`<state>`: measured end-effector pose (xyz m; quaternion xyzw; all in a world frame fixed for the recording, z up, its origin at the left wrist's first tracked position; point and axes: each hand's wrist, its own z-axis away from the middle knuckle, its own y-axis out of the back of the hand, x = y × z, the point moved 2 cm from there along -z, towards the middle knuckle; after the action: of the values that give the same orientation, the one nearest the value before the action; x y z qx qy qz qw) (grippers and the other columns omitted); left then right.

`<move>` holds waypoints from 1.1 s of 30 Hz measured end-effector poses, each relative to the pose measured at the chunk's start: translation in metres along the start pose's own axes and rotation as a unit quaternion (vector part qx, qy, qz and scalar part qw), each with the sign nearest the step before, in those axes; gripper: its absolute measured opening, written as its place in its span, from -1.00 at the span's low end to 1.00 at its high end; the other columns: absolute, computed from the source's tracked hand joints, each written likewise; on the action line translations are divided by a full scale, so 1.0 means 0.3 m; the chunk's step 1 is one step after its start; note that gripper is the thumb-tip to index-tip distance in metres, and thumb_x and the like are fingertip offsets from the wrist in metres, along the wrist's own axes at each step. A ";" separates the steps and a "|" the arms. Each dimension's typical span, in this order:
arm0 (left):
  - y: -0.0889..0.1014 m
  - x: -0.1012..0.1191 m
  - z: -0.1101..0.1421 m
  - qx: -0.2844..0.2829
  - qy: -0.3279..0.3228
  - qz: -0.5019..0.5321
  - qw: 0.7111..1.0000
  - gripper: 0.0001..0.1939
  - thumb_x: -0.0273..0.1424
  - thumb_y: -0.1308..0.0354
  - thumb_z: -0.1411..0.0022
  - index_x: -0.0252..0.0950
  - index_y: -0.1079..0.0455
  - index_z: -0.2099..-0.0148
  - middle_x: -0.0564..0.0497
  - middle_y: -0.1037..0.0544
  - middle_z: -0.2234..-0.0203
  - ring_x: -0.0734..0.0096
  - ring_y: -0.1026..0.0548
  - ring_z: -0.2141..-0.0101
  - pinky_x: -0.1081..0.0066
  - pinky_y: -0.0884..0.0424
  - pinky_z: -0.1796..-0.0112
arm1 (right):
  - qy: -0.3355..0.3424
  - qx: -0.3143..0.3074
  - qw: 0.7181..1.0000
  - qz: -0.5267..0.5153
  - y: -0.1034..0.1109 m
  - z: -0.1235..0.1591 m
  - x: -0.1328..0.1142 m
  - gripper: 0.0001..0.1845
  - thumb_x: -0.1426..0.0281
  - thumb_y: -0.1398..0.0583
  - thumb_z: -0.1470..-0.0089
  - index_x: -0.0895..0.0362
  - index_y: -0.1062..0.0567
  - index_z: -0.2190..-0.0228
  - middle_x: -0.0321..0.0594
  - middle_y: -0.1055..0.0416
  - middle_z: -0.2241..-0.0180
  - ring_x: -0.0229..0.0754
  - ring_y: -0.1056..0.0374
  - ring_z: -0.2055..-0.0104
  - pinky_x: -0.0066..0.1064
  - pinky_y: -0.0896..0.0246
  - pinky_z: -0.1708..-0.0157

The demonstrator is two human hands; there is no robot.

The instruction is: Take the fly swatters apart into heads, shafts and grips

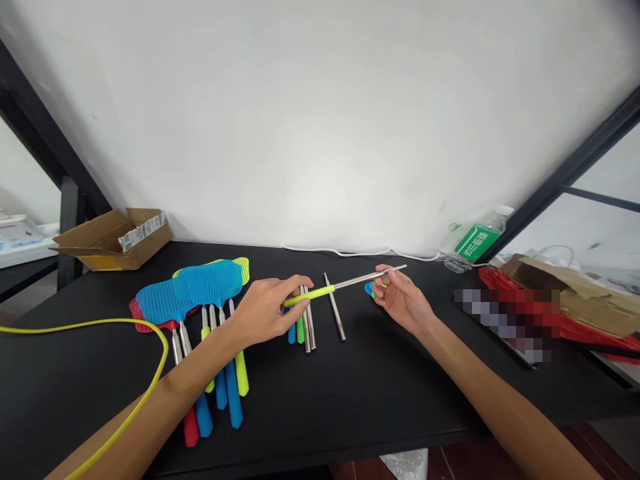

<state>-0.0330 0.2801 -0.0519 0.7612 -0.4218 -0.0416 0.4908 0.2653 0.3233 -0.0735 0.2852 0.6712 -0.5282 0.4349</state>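
Observation:
My left hand [275, 303] is closed round a yellow-green handle [320, 293] with a metal rod [357, 279] running out of it to the right. The fingers of my right hand [397, 297] pinch the rod near its far tip. Beneath my left hand lie metal rods [311, 327], a green handle [301, 330] and a blue handle [291, 335], partly hidden. A single loose rod [335, 307] rests between my hands. A blue mesh piece [369, 288] shows behind my right fingers.
Several fly swatters with blue heads [207, 280] and coloured handles [233, 393] lie at left, partly under my forearm. An opened cardboard box [107, 240] stands behind them. At right are a plastic bottle [475, 240], a pixelated object [505, 327] and red plastic [575, 323]. A yellow cable [167, 347] crosses my left arm.

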 end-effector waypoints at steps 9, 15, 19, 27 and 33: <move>0.068 -0.058 -0.003 0.074 0.087 -0.098 0.989 -0.69 -0.36 0.03 -0.32 -0.27 -0.47 0.01 0.16 -0.34 0.66 0.47 -0.29 0.62 0.43 -0.20 0.48 | 0.048 0.100 0.994 0.015 0.033 -0.021 -0.040 -0.66 0.15 -0.47 0.05 0.09 -0.62 0.30 -0.36 -0.30 0.50 -0.36 -0.18 0.51 -0.51 -0.12 0.55; 0.074 -0.106 -0.009 -0.039 0.208 -0.254 0.944 -0.63 -0.33 0.06 -0.25 -0.20 -0.53 0.05 0.02 -0.51 0.59 0.26 -0.46 0.52 0.39 -0.11 0.53 | 0.043 0.084 0.981 0.169 0.035 -0.024 -0.009 -0.60 0.06 -0.40 -0.03 0.17 -0.62 0.39 -0.40 -0.16 0.63 -0.37 -0.07 0.58 -0.47 0.02 0.58; 0.049 -0.119 -0.003 -0.115 0.215 -0.262 0.934 -0.56 -0.31 0.06 -0.24 -0.19 -0.51 -0.07 -0.04 -0.58 0.52 0.16 -0.52 0.46 0.40 -0.12 0.55 | 0.042 0.063 0.944 0.321 0.038 -0.021 0.010 -0.53 -0.02 -0.30 -0.11 0.18 -0.62 0.32 -0.39 -0.20 0.64 -0.35 -0.07 0.61 -0.43 0.07 0.59; 0.009 -0.129 0.011 -0.152 0.218 -0.210 0.941 -0.40 -0.29 0.10 -0.32 -0.27 -0.30 -0.34 -0.10 -0.62 0.42 0.16 -0.55 0.42 0.41 -0.21 0.51 | 0.053 0.035 0.850 0.522 -0.002 0.003 0.029 -0.55 0.10 -0.27 -0.15 0.09 -0.52 0.02 -0.35 -0.38 0.50 -0.25 -0.20 0.51 -0.36 -0.12 0.45; -0.010 -0.139 0.014 -0.153 0.230 -0.184 0.943 -0.48 -0.27 0.20 -0.41 -0.32 -0.41 -0.22 -0.12 -0.61 0.43 0.19 -0.55 0.42 0.41 -0.19 0.51 | 0.074 -0.006 0.762 0.644 -0.044 0.016 0.067 -0.65 0.28 -0.21 -0.17 0.05 -0.53 0.02 -0.32 -0.49 0.45 -0.20 -0.28 0.48 -0.31 -0.17 0.38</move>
<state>-0.0600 0.3062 -0.0711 0.7301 -0.1385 -0.0193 0.6689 0.2462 0.3134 -0.0855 0.6858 0.3627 -0.0977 0.6234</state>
